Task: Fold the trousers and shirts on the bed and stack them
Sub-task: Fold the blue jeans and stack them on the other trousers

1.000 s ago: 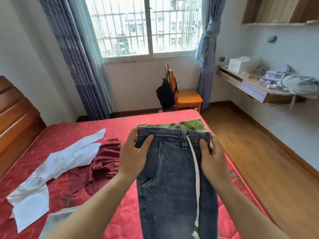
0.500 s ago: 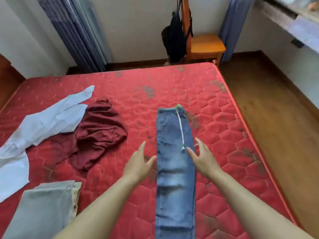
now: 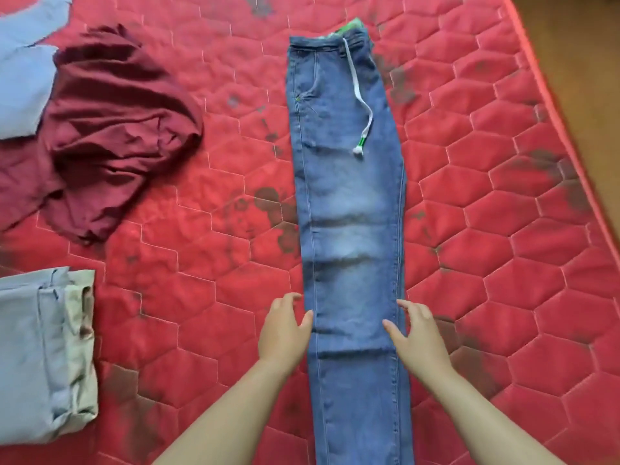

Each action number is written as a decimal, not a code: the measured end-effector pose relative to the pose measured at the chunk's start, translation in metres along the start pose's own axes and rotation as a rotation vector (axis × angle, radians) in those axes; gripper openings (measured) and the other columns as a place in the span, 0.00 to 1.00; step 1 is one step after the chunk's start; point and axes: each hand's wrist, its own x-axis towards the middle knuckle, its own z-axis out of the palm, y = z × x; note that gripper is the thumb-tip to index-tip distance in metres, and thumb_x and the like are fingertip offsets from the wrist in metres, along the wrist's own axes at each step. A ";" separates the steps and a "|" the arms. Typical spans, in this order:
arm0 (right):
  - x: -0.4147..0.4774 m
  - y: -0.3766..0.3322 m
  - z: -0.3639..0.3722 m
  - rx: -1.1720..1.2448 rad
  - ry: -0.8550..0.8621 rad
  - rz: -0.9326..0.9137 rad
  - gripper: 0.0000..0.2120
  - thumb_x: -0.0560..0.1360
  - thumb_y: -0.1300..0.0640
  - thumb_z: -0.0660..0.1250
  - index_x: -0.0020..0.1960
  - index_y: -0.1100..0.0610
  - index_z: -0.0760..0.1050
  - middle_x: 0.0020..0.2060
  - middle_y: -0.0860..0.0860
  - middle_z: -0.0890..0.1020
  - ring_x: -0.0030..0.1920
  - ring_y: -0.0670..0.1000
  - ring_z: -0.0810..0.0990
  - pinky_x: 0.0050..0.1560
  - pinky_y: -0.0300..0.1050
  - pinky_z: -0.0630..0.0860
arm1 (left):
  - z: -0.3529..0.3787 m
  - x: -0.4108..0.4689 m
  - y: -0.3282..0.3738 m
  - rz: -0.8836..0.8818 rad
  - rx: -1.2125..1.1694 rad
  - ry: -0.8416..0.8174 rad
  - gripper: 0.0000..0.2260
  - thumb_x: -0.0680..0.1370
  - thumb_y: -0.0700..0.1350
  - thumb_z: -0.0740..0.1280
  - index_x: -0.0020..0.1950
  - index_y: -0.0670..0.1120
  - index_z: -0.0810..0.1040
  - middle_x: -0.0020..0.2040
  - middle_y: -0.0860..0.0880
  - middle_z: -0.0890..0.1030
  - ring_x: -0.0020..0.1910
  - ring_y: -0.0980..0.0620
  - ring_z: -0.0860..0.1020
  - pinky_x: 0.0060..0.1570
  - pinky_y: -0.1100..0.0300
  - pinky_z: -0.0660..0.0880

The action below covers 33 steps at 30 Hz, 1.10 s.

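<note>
Blue jeans (image 3: 349,203) lie flat and lengthwise on the red mattress (image 3: 208,290), folded leg on leg, waistband at the far end with a white drawstring across it. My left hand (image 3: 285,325) rests beside the left edge of the leg, thumb touching the denim, fingers relaxed. My right hand (image 3: 416,325) lies at the right edge, thumb on the fabric, fingers spread. Neither hand holds anything. A crumpled maroon shirt (image 3: 110,129) lies to the left. A folded pale grey-beige garment (image 3: 43,357) sits at the lower left.
A light blue-white shirt (image 3: 23,72) lies at the upper left, partly under the maroon one. The mattress edge (image 3: 550,102) runs down the right, with wooden floor (image 3: 587,38) beyond it.
The jeans went from held up at the waistband to lying flat on the mattress. My hands let go and slid down beside the legs. The view has tilted down and closer.
</note>
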 end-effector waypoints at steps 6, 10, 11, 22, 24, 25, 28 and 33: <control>-0.001 0.014 0.048 0.117 0.169 0.181 0.36 0.72 0.59 0.70 0.74 0.61 0.54 0.66 0.61 0.68 0.65 0.61 0.68 0.65 0.52 0.65 | 0.036 -0.001 -0.023 0.129 0.027 -0.071 0.30 0.76 0.46 0.65 0.74 0.58 0.57 0.59 0.51 0.70 0.49 0.49 0.75 0.50 0.56 0.72; -0.010 0.005 0.047 0.277 0.273 0.197 0.31 0.72 0.61 0.68 0.72 0.54 0.59 0.54 0.53 0.78 0.55 0.56 0.76 0.51 0.46 0.70 | 0.043 -0.003 -0.013 0.233 0.035 -0.217 0.31 0.77 0.44 0.64 0.75 0.58 0.54 0.62 0.48 0.73 0.60 0.48 0.72 0.58 0.59 0.67; -0.013 0.000 0.042 0.313 0.307 0.165 0.30 0.72 0.62 0.68 0.70 0.51 0.61 0.51 0.49 0.77 0.52 0.52 0.76 0.48 0.43 0.68 | 0.040 -0.002 -0.007 0.259 -0.010 -0.238 0.29 0.77 0.42 0.64 0.74 0.58 0.56 0.63 0.48 0.73 0.61 0.49 0.72 0.58 0.62 0.66; 0.103 -0.132 -0.106 0.403 0.546 -0.380 0.21 0.73 0.57 0.69 0.65 0.52 0.70 0.57 0.39 0.75 0.54 0.41 0.74 0.56 0.30 0.67 | -0.086 0.104 0.127 0.478 -0.397 0.324 0.23 0.74 0.42 0.69 0.68 0.49 0.68 0.60 0.50 0.73 0.57 0.54 0.73 0.57 0.61 0.69; 0.144 -0.141 -0.116 0.278 0.447 -0.371 0.28 0.73 0.55 0.68 0.71 0.54 0.64 0.64 0.50 0.70 0.63 0.46 0.69 0.59 0.28 0.59 | -0.089 0.140 0.138 0.357 -0.258 0.277 0.28 0.74 0.45 0.69 0.72 0.49 0.62 0.64 0.44 0.69 0.61 0.50 0.70 0.63 0.58 0.66; 0.161 -0.139 -0.114 0.223 0.384 -0.346 0.30 0.73 0.55 0.69 0.72 0.53 0.62 0.66 0.52 0.68 0.65 0.48 0.67 0.59 0.27 0.57 | -0.084 0.154 0.136 0.285 -0.180 0.224 0.29 0.74 0.46 0.69 0.72 0.48 0.61 0.65 0.42 0.68 0.63 0.47 0.69 0.64 0.56 0.64; 0.193 -0.108 -0.095 0.089 0.206 -0.279 0.33 0.73 0.55 0.70 0.74 0.50 0.59 0.68 0.57 0.63 0.67 0.52 0.65 0.60 0.30 0.56 | -0.054 0.175 0.110 0.119 -0.066 0.113 0.29 0.74 0.49 0.69 0.72 0.46 0.63 0.66 0.41 0.67 0.66 0.43 0.67 0.65 0.55 0.62; 0.231 -0.076 -0.067 0.086 0.203 -0.142 0.34 0.73 0.49 0.68 0.74 0.47 0.57 0.65 0.59 0.64 0.66 0.57 0.66 0.67 0.43 0.59 | -0.022 0.203 0.095 0.043 -0.082 0.197 0.32 0.73 0.56 0.68 0.74 0.52 0.59 0.66 0.42 0.65 0.64 0.40 0.68 0.65 0.52 0.62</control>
